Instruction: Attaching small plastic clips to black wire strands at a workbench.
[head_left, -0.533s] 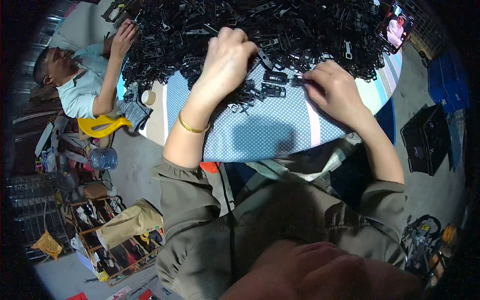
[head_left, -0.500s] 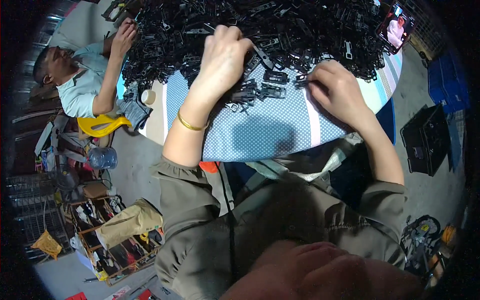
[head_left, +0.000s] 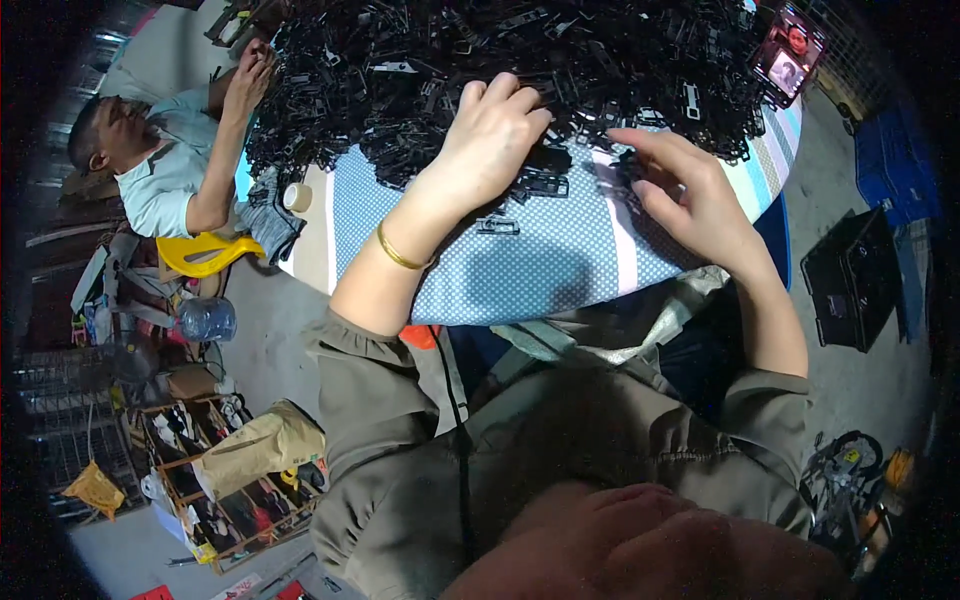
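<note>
A large heap of small black plastic parts (head_left: 440,45) covers the far half of the table, with a few parts spread near its edge. My left hand (head_left: 492,140) bends its fingers down at the heap's near edge, fingertips hidden behind the knuckles; what they grip does not show. My right hand (head_left: 690,190) is open, thumb and index finger apart, with blurred dark parts beside the fingertips. Between the hands lies a flat black plastic clip (head_left: 543,182). Closer to me, a single black clip (head_left: 497,227) rests on the patterned tablecloth (head_left: 440,285).
On the left a person (head_left: 160,170) handles something at the heap's edge. A tape roll (head_left: 297,197) and grey cloth (head_left: 268,215) lie at the table's left edge. A phone (head_left: 790,55) stands at the far right. A black crate (head_left: 850,280) is on the floor at right.
My left hand has shifted right and toward me over the loose parts. My right hand has opened its fingers. Several parts near the left wrist are gone from there, leaving one clip.
</note>
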